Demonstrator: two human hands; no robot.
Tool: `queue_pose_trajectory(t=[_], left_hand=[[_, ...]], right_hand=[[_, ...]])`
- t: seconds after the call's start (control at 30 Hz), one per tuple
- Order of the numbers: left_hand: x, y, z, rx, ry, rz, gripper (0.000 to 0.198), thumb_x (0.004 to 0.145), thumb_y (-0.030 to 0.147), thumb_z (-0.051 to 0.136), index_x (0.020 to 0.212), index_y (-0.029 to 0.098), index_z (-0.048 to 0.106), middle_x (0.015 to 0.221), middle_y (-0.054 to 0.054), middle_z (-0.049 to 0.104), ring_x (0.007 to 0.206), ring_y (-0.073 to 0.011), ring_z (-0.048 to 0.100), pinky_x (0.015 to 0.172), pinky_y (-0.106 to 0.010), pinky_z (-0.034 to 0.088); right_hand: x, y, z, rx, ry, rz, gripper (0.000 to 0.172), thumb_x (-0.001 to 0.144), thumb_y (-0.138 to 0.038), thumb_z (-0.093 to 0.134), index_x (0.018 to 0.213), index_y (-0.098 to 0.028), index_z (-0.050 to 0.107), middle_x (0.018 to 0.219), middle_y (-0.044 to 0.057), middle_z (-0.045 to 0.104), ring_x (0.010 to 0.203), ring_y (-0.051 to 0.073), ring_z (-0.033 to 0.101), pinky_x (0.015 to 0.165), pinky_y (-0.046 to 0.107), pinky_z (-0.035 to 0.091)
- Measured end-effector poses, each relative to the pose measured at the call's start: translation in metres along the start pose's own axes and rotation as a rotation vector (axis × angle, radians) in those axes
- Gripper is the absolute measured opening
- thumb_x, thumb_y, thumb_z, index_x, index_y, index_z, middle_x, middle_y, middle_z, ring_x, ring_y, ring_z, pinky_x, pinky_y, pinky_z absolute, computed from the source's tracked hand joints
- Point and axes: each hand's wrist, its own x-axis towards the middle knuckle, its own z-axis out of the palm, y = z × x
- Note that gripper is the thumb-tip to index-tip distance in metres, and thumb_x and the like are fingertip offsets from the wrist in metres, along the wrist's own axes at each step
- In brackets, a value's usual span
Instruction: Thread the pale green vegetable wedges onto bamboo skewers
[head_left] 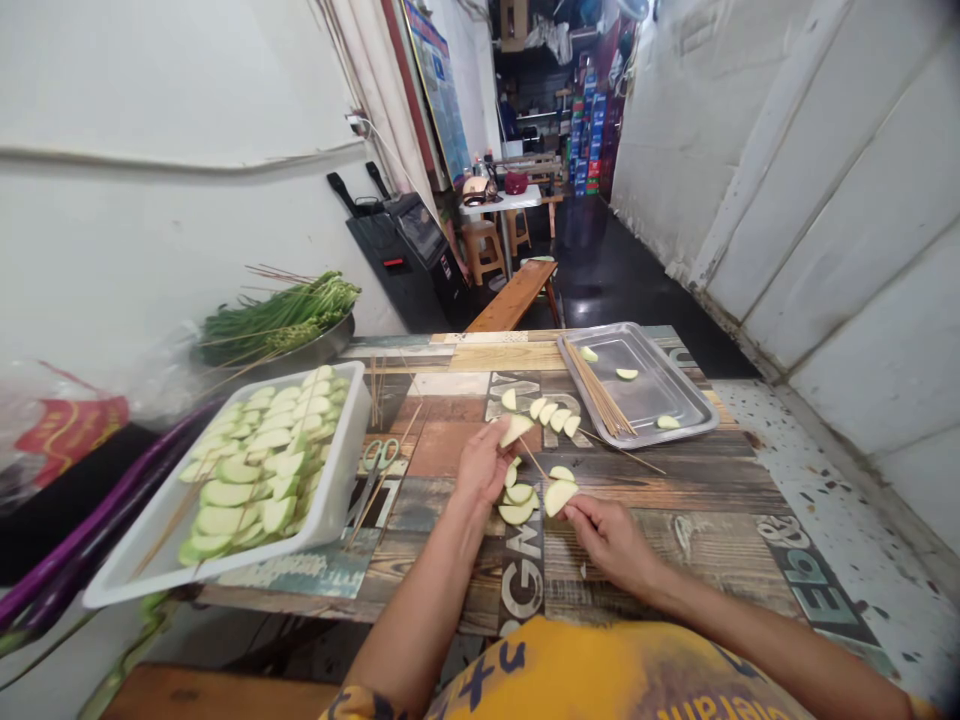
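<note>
My left hand point(482, 462) is closed on a half-moon vegetable slice point(517, 430), pale with green skin. From that slice a thin wooden skewer point(534, 458) slants down toward my right hand point(611, 540). Between the right thumb and fingers is another half-moon slice point(560, 496); whether the skewer pierces it I cannot tell. Just beyond it lies a loose slice point(562, 473). A small pile of slices point(518, 505) rests on the table between my hands. Farther back, a row of slices point(555, 415) sits beside a skewer point(626, 457).
A white tub point(358, 430) full of skewered slices stands left, with scissors point(375, 470) and loose skewers beside it. At the right back, a metal tray point(694, 415) holds a skewer bundle point(598, 392) and a few slices. Greens point(281, 315) fill a bowl behind the tub.
</note>
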Motion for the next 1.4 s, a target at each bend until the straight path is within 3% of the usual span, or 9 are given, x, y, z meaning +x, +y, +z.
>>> queue_pose_trajectory(t=[0.37,0.63,0.73,0.8,0.93,1.07,1.23,1.3,1.4], left_hand=[[-0.003,-0.005,0.002,0.040,0.000,-0.011,0.018,0.063,0.023,0.070,0.075,0.010,0.064,0.073,-0.005,0.066,0.058,-0.0094,0.057,0.053,-0.020,0.046],[-0.019,-0.023,0.012,0.157,-0.239,-0.049,0.031,0.058,0.033,0.075,0.077,0.010,0.068,0.073,-0.005,0.066,0.063,-0.0111,0.057,0.061,-0.024,0.047],[-0.022,-0.027,0.014,0.183,-0.256,-0.086,0.033,0.057,0.036,0.075,0.078,0.011,0.068,0.073,-0.006,0.066,0.065,-0.0125,0.058,0.063,-0.026,0.048],[-0.021,-0.031,0.015,0.241,-0.231,-0.035,0.035,0.060,0.039,0.073,0.080,0.012,0.068,0.075,-0.006,0.066,0.065,-0.0128,0.058,0.062,-0.026,0.047],[-0.015,-0.026,0.008,0.477,-0.188,0.171,0.040,0.070,0.045,0.061,0.094,0.014,0.067,0.078,-0.005,0.067,0.067,-0.0140,0.059,0.063,-0.027,0.047],[-0.010,0.003,-0.009,0.859,-0.159,0.435,0.035,0.073,0.041,0.059,0.096,0.016,0.066,0.086,-0.006,0.067,0.078,-0.0160,0.060,0.074,-0.028,0.045],[-0.018,0.027,-0.023,1.619,-0.568,0.403,0.029,0.064,0.037,0.067,0.089,0.022,0.068,0.089,-0.005,0.063,0.088,-0.0204,0.053,0.080,-0.031,0.039],[-0.022,0.027,-0.023,1.816,-0.628,0.405,0.033,0.061,0.037,0.070,0.091,0.024,0.067,0.093,-0.005,0.059,0.094,-0.0223,0.049,0.082,-0.033,0.036],[-0.025,0.025,-0.021,1.917,-0.636,0.414,0.027,0.063,0.034,0.069,0.088,0.023,0.066,0.094,-0.006,0.056,0.095,-0.0218,0.047,0.083,-0.032,0.035]], right_hand=[[0.001,0.004,0.002,-0.001,0.032,-0.019,0.029,0.089,-0.027,0.036,0.078,-0.015,0.060,0.064,0.001,0.057,0.059,0.013,0.050,0.057,0.022,0.035],[0.009,0.005,-0.005,0.013,0.132,-0.020,0.029,0.089,-0.029,0.037,0.077,-0.015,0.059,0.059,0.000,0.052,0.054,0.011,0.046,0.054,0.021,0.034],[0.010,0.009,-0.005,0.008,0.176,-0.011,0.029,0.089,-0.029,0.038,0.075,-0.015,0.058,0.058,-0.001,0.050,0.054,0.011,0.044,0.053,0.021,0.033],[0.011,0.011,-0.005,0.008,0.194,-0.009,0.028,0.088,-0.030,0.039,0.074,-0.015,0.058,0.058,-0.001,0.049,0.054,0.011,0.043,0.052,0.021,0.033],[0.015,0.011,-0.012,0.053,0.227,0.023,0.028,0.088,-0.032,0.040,0.078,-0.014,0.059,0.058,-0.001,0.048,0.053,0.011,0.042,0.050,0.020,0.032],[0.016,0.014,-0.021,0.122,0.305,0.091,0.029,0.087,-0.035,0.041,0.082,-0.013,0.060,0.053,-0.003,0.042,0.049,0.010,0.038,0.047,0.020,0.030],[0.016,0.019,-0.024,0.194,0.328,0.128,0.030,0.086,-0.037,0.042,0.083,-0.013,0.060,0.050,-0.005,0.035,0.046,0.009,0.033,0.043,0.020,0.025],[0.016,0.020,-0.024,0.185,0.326,0.128,0.030,0.085,-0.036,0.043,0.083,-0.013,0.060,0.050,-0.005,0.036,0.046,0.009,0.033,0.043,0.020,0.025],[0.016,0.020,-0.023,0.169,0.325,0.127,0.030,0.085,-0.036,0.043,0.083,-0.012,0.061,0.051,-0.004,0.038,0.046,0.009,0.034,0.043,0.020,0.025]])
